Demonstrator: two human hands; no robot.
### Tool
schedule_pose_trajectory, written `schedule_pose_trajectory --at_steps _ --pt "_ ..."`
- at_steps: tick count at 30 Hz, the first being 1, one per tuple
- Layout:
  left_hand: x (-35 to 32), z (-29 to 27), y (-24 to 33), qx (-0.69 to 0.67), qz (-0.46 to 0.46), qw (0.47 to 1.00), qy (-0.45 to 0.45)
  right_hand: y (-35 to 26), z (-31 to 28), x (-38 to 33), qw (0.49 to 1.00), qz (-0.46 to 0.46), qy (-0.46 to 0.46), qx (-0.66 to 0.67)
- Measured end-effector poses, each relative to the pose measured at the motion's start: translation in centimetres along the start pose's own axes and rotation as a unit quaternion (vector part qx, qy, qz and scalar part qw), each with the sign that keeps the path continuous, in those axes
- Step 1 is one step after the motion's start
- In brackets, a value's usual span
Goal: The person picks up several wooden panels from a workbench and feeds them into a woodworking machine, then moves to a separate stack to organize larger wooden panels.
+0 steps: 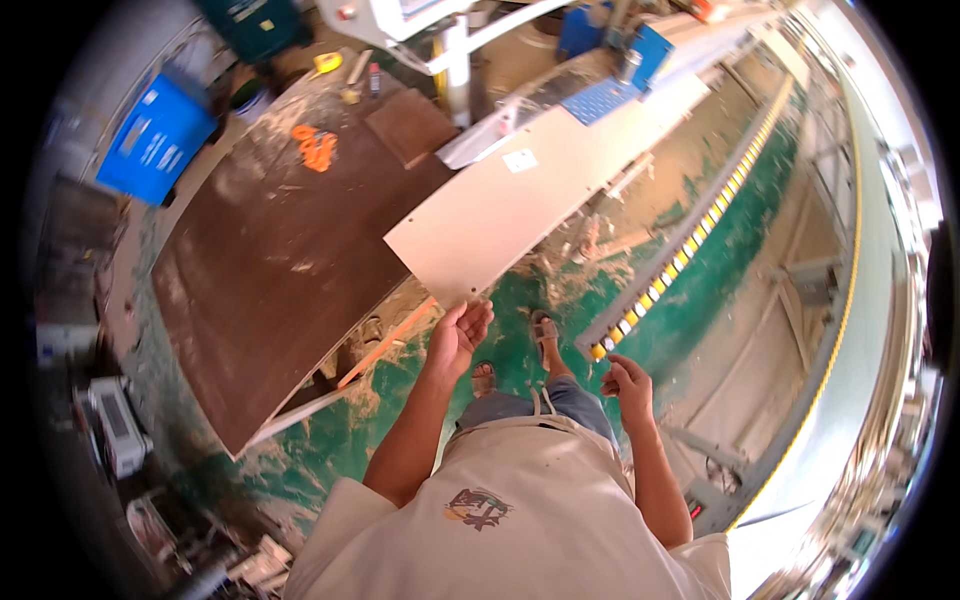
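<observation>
Left hand (461, 336) palm up, fingers loosely extended, at the near end of the pale board (530, 205); contact hard to confirm. Board ahead of that hand, long axis running away forward and to the right, left of the roller rail (655, 291). Right hand (628, 386) farther from it, beside the rail's near end, fingers curled, any pinch impossible to tell.

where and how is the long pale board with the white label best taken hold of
Probably by the near end of the pale board, coming from the picture's lower side and pinching it top and bottom: the board is long and flat, and that end's corner lies right by the left hand, while farther along a blue perforated plate overlaps it in view.
</observation>
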State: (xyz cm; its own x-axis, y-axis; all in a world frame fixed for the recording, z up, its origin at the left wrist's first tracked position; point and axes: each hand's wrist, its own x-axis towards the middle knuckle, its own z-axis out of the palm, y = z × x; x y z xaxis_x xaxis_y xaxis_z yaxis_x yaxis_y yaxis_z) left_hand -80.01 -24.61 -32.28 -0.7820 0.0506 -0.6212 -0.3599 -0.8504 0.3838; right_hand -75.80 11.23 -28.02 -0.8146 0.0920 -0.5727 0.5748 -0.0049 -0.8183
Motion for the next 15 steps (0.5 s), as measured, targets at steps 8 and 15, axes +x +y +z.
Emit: schedule_pose_trajectory --at_steps 8,15 --pt "8.9 2.8 -2.7 0.0 -0.087 0.992 -0.095 12.4 -6.7 -16.0 0.966 0.079 0.236 0.069" --pt "19.2 2.4 -1.2 0.114 -0.148 0.93 -0.318 27.1 -11.8 -33.3 0.824 0.128 0.499 0.237"
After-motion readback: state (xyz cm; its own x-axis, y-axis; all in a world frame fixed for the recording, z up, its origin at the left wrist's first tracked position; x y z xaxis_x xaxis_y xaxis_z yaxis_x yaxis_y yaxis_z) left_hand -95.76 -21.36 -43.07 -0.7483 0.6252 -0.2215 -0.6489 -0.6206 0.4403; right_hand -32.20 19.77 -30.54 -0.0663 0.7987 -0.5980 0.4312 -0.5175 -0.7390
